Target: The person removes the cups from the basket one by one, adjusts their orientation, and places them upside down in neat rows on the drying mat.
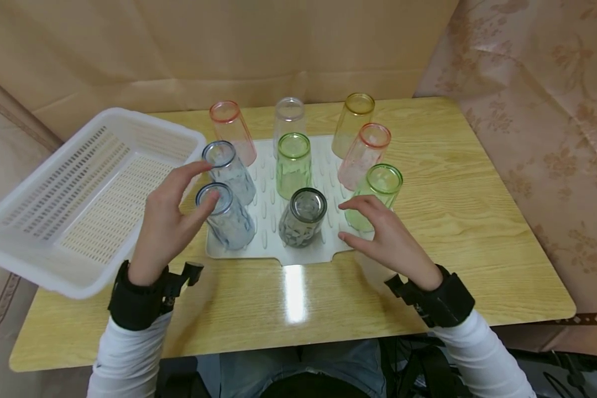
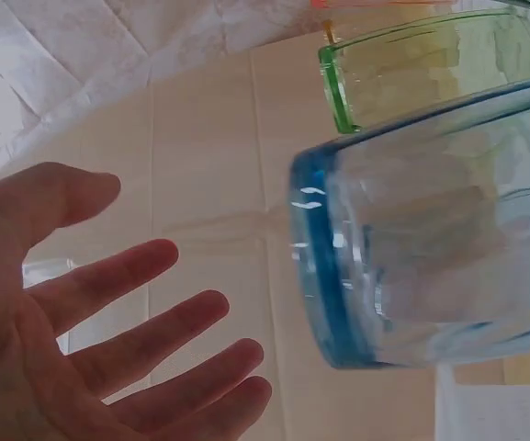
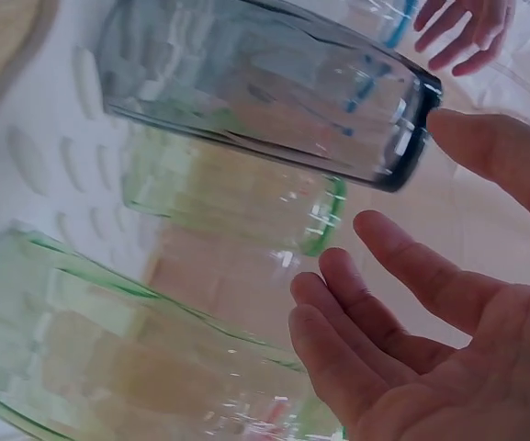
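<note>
Several tinted drinking glasses stand upside down on a white draining mat (image 1: 249,252). My left hand (image 1: 169,213) is at the left column, over the front blue glass (image 1: 230,224) and the blue glass behind it (image 1: 236,179). In the left wrist view its fingers are spread, and a gap separates them from a blue glass (image 2: 421,230). At the right, my right hand (image 1: 380,229) is beside the front green glass (image 1: 363,207), thumb and fingers apart and holding nothing. Between the hands stands a grey glass (image 1: 300,221), whose thick end lies near the right thumb in the right wrist view.
A white slotted plastic basket (image 1: 94,193) sits at the left of the wooden table (image 1: 477,237). Behind the front glasses are a middle green glass (image 1: 293,171), two red glasses, a clear glass (image 1: 289,116) and a yellow glass (image 1: 350,124). A beige cloth (image 1: 229,50) hangs behind the table.
</note>
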`<state>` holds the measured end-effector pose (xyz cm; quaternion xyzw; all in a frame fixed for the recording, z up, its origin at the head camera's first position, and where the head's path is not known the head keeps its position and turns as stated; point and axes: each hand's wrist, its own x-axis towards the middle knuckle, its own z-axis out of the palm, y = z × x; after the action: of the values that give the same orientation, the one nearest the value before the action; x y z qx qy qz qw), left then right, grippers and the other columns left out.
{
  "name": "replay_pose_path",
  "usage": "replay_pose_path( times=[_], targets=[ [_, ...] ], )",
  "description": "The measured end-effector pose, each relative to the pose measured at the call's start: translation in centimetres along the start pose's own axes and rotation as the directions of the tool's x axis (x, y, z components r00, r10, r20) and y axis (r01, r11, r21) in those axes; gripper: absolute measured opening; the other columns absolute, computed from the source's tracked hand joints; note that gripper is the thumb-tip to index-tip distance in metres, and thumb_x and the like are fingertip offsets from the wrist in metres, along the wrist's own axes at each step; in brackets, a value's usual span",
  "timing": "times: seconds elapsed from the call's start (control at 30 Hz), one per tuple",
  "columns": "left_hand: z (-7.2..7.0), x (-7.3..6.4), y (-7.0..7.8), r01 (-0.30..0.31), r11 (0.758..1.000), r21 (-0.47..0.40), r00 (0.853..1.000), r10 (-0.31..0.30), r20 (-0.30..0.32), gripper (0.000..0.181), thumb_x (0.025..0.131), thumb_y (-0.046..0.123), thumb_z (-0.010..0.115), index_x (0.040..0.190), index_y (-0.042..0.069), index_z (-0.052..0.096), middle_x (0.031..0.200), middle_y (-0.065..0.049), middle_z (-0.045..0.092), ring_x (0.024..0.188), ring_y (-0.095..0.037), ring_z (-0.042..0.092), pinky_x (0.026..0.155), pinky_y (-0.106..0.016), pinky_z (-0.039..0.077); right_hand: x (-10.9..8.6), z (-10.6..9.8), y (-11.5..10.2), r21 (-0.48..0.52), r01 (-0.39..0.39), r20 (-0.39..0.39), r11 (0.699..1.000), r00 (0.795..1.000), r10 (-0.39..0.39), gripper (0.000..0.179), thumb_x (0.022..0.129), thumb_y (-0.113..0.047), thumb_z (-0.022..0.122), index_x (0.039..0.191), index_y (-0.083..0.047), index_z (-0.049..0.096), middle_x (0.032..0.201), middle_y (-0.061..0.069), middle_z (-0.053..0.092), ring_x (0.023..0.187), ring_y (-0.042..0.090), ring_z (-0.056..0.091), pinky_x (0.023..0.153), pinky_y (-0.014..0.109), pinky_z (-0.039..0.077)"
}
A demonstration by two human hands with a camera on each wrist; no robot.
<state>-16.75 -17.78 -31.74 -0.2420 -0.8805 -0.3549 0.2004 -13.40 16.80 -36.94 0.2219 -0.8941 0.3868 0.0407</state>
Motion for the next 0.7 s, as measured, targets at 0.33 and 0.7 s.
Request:
replay_pose_path(
  times=[0.33, 0.7],
  targets=[
    [0.6, 2.8, 1.5, -0.042, 0.998, 0.04, 0.999, 0.041, 0.032, 0.039, 0.091, 0.007, 0.065, 0.129, 0.001, 0.059, 0.132, -0.017, 0.056, 0.126, -0.029, 0.049, 0.103, -0.047, 0.038, 1.5, -1.5, -0.7, 0.031, 0.012, -0.048, 0.999, 0.999, -0.011, 0.037, 0.089, -0.014, 0.071, 0.123, -0.004, 0.059, 0.126, 0.013, 0.053, 0.115, 0.03, 0.05, 0.094, 0.049, 0.04],
    [3.2, 5.9, 2.0, 0.058, 0.993, 0.101, 0.98, -0.076, 0.185, 0.046, 0.092, 0.017, 0.065, 0.135, 0.004, 0.055, 0.141, -0.027, 0.044, 0.132, -0.043, 0.037, 0.108, -0.056, 0.026, 5.4, -1.5, -1.5, 0.0, 0.0, -0.143, 1.0, 0.99, 0.0, 0.043, 0.093, -0.024, 0.066, 0.128, -0.001, 0.056, 0.127, 0.014, 0.055, 0.12, 0.028, 0.049, 0.099, 0.046, 0.037]
  ],
)
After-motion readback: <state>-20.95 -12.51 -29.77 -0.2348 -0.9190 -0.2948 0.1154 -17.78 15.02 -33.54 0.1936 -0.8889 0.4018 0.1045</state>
